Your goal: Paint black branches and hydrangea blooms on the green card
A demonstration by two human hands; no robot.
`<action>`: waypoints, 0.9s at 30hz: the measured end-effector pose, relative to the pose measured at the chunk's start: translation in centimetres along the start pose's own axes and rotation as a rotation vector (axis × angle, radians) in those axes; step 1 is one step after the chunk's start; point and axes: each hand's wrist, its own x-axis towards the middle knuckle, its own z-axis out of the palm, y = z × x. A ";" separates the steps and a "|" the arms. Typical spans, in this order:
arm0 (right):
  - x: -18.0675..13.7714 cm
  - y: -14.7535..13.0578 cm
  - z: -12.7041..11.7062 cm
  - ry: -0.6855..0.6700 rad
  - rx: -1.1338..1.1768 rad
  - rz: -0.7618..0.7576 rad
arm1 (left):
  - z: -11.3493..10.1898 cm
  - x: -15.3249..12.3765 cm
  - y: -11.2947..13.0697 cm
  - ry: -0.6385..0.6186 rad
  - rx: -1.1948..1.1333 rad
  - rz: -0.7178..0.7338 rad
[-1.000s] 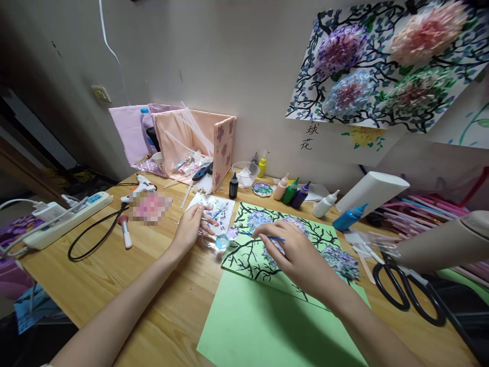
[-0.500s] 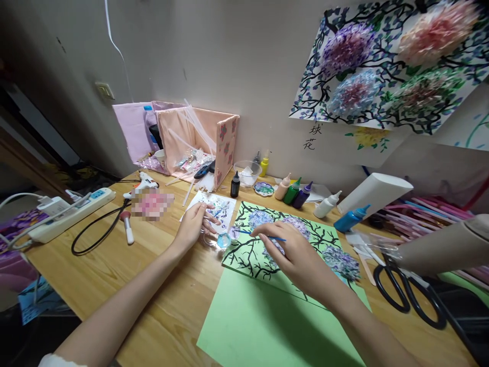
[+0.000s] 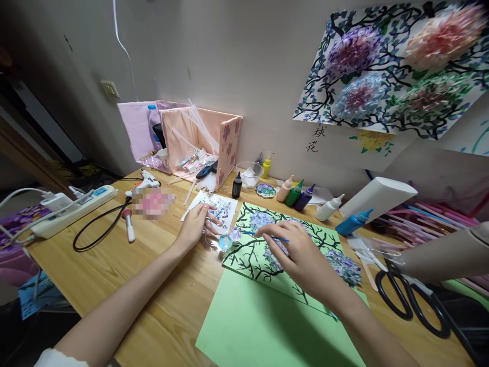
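My right hand grips a thin blue paintbrush, its tip pointing left toward small round paint wells. These clear wells hold light blue paint and pale purple paint. My left hand is beside the wells, fingers curved and apart, over the lower edge of a white paint-smeared sheet. Whether it touches the wells is hard to see. Beneath my right hand is a green panel with black painted branches and raised purple-blue flower clusters. A plain green sheet lies nearer me.
Paint bottles stand behind the panel: black, green, white and blue. Large scissors lie at right. A glue gun and a power strip are at left. A pink fabric box stands by the wall.
The view has shifted slightly. The brush tip has moved a little, staying close to the paint wells. Both hands keep nearly the same pose.
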 end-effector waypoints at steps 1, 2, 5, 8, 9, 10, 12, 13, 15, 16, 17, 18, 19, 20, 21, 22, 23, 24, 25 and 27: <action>0.0 0.0 0.0 0.013 -0.008 0.008 | 0.0 0.0 0.0 0.000 0.001 0.001; -0.1 -0.1 0.0 0.016 -0.011 0.010 | 0.0 0.0 -0.1 -0.001 0.000 0.003; -0.1 -0.3 -0.1 -0.047 0.022 -0.012 | 0.1 0.1 -0.2 -0.003 0.002 0.007; 0.0 -0.4 -0.1 -0.059 0.052 -0.022 | 0.1 0.1 -0.2 -0.001 0.006 -0.003; 0.0 -0.4 -0.1 -0.044 0.046 -0.016 | 0.1 0.1 -0.2 0.000 0.007 -0.007; 0.0 -0.3 0.0 -0.030 0.034 -0.008 | 0.2 0.1 -0.2 0.001 0.009 -0.009; 0.1 -0.2 0.0 -0.033 0.019 0.002 | 0.1 0.1 -0.2 0.005 0.011 -0.002; 0.1 -0.2 -0.1 -0.047 0.024 0.002 | 0.1 0.1 -0.1 0.005 0.013 0.005; 0.0 -0.3 -0.2 -0.065 0.046 -0.003 | 0.1 0.1 -0.1 0.002 0.012 0.013; 0.0 -0.3 -0.2 -0.064 0.055 -0.006 | 0.1 0.1 -0.1 -0.001 0.010 0.010; 0.0 -0.4 -0.3 -0.055 0.059 -0.005 | 0.0 0.2 -0.1 -0.004 0.008 0.004; -0.1 -0.4 -0.4 -0.045 0.056 -0.001 | 0.0 0.2 -0.1 -0.003 0.005 0.000; -0.1 -0.5 -0.4 -0.043 0.051 0.001 | 0.0 0.2 -0.1 0.001 0.003 -0.005; -0.1 -0.5 -0.4 -0.047 0.048 -0.001 | 0.0 0.2 -0.1 0.005 0.002 -0.006; -0.1 -0.4 -0.4 -0.055 0.047 -0.004 | 0.1 0.1 0.0 0.010 0.001 -0.004; -0.1 -0.4 -0.4 -0.060 0.045 -0.009 | 0.1 0.1 0.0 0.014 -0.001 -0.002; 0.0 -0.3 -0.3 -0.057 0.042 -0.014 | 0.1 0.0 0.1 0.015 -0.003 -0.003; 0.0 -0.2 -0.2 -0.048 0.035 -0.019 | 0.2 0.0 0.1 0.013 -0.005 -0.005; 0.0 -0.2 -0.2 -0.035 0.024 -0.021 | 0.2 0.0 0.2 0.011 -0.006 -0.008; 0.0 -0.1 -0.1 -0.031 0.004 -0.021 | 0.3 -0.1 0.2 0.010 -0.005 -0.013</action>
